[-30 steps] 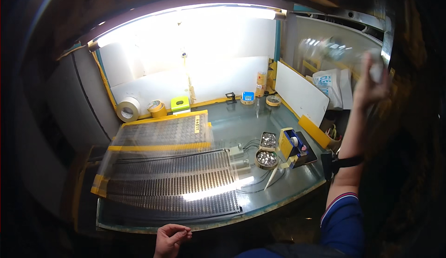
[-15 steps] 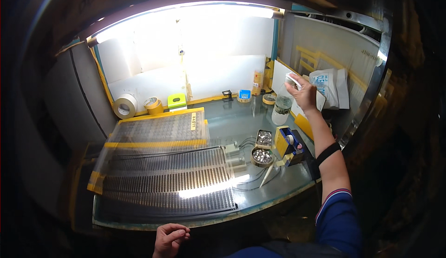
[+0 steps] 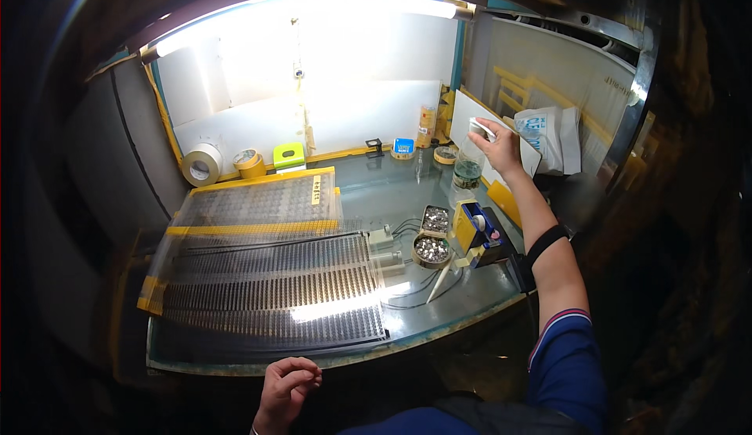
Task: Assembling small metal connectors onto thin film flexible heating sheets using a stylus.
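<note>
My right hand [image 3: 498,148] reaches to the back right and pinches a thin white piece [image 3: 483,129], like a folded wipe, at the top of a clear bottle [image 3: 468,170] that holds clear liquid. The hand hides part of the bottle's neck. By the near edge of the glass-topped table, my left hand [image 3: 288,388] is closed, thumb against curled fingers; whatever it may hold is hidden. A dark panel with rows of small slots [image 3: 274,290] lies in front of it, below a clear sheet edged with yellow tape [image 3: 258,202].
Two containers of small shiny pieces, one squarish [image 3: 435,218] and one round [image 3: 431,250], stand beside a blue-and-yellow tape dispenser [image 3: 479,231]. A pale pointed tool [image 3: 439,284] lies nearby. Tape rolls [image 3: 202,164] and a green holder [image 3: 289,156] line the back. A tube lamp [image 3: 313,3] hangs above.
The whole view has shifted slightly. My right hand stays at the bottle's top with the white piece, its wrist a little turned. My left hand stays closed near the table's front edge.
</note>
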